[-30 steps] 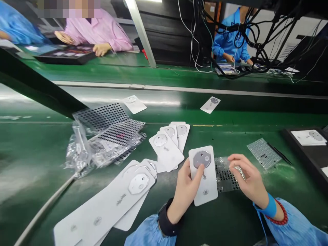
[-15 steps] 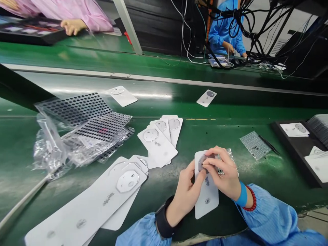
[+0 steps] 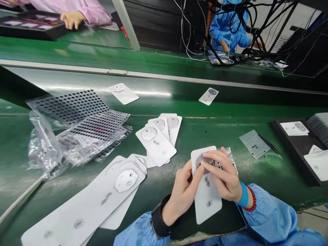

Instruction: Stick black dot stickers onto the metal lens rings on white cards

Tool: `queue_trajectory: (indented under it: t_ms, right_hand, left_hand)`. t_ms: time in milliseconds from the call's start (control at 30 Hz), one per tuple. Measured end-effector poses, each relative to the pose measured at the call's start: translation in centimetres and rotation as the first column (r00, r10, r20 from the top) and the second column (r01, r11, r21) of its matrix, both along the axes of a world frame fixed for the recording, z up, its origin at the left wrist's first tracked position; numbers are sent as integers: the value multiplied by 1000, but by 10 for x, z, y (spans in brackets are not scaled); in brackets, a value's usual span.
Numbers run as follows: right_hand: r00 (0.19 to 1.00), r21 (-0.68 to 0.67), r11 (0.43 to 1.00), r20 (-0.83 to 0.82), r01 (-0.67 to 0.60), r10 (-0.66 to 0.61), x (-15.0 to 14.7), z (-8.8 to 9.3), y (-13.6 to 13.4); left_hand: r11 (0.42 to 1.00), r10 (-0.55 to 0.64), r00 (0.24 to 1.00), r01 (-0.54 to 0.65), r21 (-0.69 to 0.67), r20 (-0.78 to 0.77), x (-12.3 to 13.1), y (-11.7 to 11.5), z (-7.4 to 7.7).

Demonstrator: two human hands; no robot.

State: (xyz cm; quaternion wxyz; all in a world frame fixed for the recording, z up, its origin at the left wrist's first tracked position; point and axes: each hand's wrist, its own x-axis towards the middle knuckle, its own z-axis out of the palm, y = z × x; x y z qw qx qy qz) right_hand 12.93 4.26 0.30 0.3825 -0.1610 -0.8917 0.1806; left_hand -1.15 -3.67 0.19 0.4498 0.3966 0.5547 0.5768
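A white panel (image 3: 208,201) with a grey polygonal disc near its top is held upright-ish in front of me. My left hand (image 3: 185,188) is closed on the panel's left edge, its thumb pressed on the disc. My right hand (image 3: 224,174) rests over the disc, fingers bent together with the index tip beside the left thumb; whether a small piece is between them is hidden. Behind the right hand lies a clear perforated sheet (image 3: 229,157). Stacked white panels (image 3: 94,198) lie at the left, and more panels (image 3: 160,147) are fanned out in the middle.
Clear bags with dotted sheets (image 3: 87,130) lie at the left. Single panels (image 3: 125,94) (image 3: 208,96) are further back. A dotted sheet (image 3: 255,144), black tweezers (image 3: 268,143) and a black tray (image 3: 289,150) stand right. Two people work across the bench.
The held panel has tilted slightly, its top moving left. My right fingers have shifted and lie flatter over the disc. The co-worker in blue has moved a hand to the right.
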Motion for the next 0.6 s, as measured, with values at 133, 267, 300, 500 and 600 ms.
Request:
queue_trajectory:
  t_ms: [133,267,300,500,600]
  right_hand:
    - [991,-171,982,-125,-76,55,0,5,1]
    - [967,-308,947,-254,-87,6,2,4,-1]
    - [963,-340,938,-269,-65,-31,3,2,-1]
    - [964,-726,671,-258,-152,-61,4,-9,-9]
    - [979,-886,415,-173,-204,111,4,-17,-22]
  left_hand:
    - [999,-36,999,36,-6,-32,-1,1,0]
    - [1000,-1,999,0,-15,-37,-1,0,-1]
    - [1000,28,998,-29,-11,-54,-1,0,-1]
    - [983,182,972,-180,23,-150,-4,3,-7]
    - [950,285,949,-298,-90,-132,-9,2,-15]
